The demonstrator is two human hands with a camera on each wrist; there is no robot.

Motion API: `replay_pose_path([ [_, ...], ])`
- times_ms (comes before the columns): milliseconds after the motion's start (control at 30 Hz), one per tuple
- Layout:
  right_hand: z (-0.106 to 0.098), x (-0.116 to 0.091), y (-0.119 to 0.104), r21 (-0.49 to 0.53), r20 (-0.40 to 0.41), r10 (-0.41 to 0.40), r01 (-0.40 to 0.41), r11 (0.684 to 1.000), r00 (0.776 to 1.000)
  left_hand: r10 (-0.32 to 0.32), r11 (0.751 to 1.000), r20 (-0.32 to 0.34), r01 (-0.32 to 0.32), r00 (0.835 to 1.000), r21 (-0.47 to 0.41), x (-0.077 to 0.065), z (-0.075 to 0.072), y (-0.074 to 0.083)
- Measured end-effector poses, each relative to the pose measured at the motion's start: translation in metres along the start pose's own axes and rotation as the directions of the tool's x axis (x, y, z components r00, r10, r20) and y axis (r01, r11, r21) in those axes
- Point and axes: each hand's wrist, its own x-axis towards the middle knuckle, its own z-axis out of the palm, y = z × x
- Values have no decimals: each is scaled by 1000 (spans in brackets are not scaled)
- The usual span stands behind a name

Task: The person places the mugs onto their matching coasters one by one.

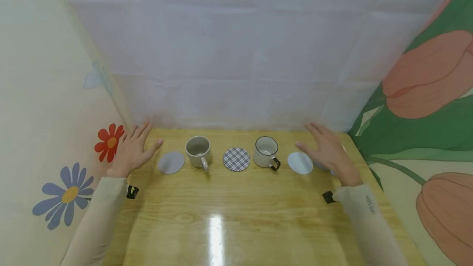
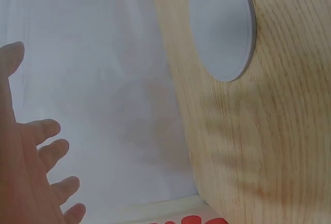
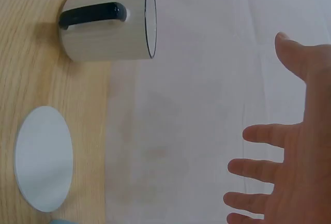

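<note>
My left hand (image 1: 132, 150), fingers spread, hovers at the table's left side near a grey round coaster (image 1: 171, 162); it holds nothing. On the other side my right hand (image 1: 329, 151) is spread above the table, also holding nothing, beside a pale blue-white round coaster (image 1: 300, 163). A bluish item under the right hand is mostly hidden. Between the hands stand two upright mugs: a plain greyish mug (image 1: 197, 152) with its handle toward me, and a cream mug (image 1: 265, 152) with a dark rim and black handle. A plaid round coaster (image 1: 236, 159) lies between the mugs.
The wooden table (image 1: 177, 221) extends toward me from the row of mugs and coasters. A white cloth (image 1: 236, 52) hangs along its back edge. Flower-patterned cloths stand at the left (image 1: 29, 126) and right (image 1: 410, 143). Dark wrist devices show at both sleeves.
</note>
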Motion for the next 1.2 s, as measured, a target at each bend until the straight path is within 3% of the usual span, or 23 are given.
replay_pose_path([
  [533,13,0,-24,15,-43,-80,81,997,996,47,997,-115,-53,992,-47,-8,11,-1],
  [1200,31,-1,-52,50,-45,-127,129,990,991,26,994,-35,-30,999,-104,-16,17,-6],
])
